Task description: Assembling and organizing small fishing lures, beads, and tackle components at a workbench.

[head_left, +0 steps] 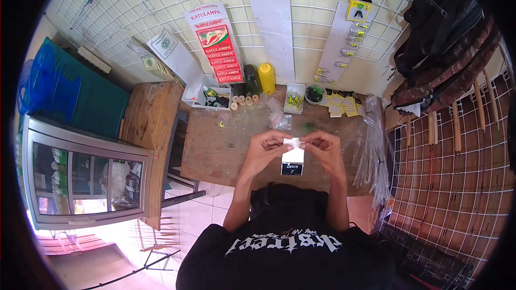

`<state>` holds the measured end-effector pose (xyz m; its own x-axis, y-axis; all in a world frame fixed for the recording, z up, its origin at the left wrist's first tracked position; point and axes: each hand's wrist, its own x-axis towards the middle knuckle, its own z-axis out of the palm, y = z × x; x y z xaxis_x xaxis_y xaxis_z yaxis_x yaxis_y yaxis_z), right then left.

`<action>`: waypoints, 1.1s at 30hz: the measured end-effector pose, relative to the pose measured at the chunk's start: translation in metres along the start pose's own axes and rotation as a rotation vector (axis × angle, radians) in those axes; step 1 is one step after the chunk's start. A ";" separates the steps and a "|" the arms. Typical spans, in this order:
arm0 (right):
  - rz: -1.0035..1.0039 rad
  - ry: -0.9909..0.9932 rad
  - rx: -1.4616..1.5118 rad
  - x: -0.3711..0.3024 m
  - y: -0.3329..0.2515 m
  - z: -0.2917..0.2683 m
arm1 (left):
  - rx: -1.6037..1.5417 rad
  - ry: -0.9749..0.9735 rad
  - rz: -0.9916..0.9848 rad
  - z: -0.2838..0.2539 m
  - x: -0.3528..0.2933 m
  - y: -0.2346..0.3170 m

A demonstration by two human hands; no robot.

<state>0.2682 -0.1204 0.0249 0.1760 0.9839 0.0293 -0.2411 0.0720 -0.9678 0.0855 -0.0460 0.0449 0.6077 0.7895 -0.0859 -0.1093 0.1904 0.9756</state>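
Over the near side of the wooden table, my left hand (265, 149) and my right hand (324, 151) pinch the upper edge of a small white packet (293, 157) between thumbs and fingertips. Its black printed end points down toward my body. Whether the upper edge is open or sealed I cannot make out. Beyond my hands lie some crumpled see-through plastic bags (284, 122). A small yellow-green piece (221, 124) rests on the wood farther left.
Along the table's (209, 156) back edge are a white tray of yellow-green pieces (294, 101), a round tub (315, 94), yellow cards (344, 104), a yellow bottle (266, 78) and wooden discs (244, 101). Plastic sleeves (373, 150) hang off the right edge. A glass cabinet (88, 177) stands left.
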 end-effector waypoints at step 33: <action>-0.022 0.151 -0.009 0.002 -0.011 0.025 | 0.146 0.171 0.085 0.009 0.000 0.001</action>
<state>0.2478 -0.1151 0.0421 0.3232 0.9462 0.0129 -0.2275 0.0909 -0.9695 0.0923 -0.0511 0.0478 0.4576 0.8889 -0.0230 -0.0317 0.0421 0.9986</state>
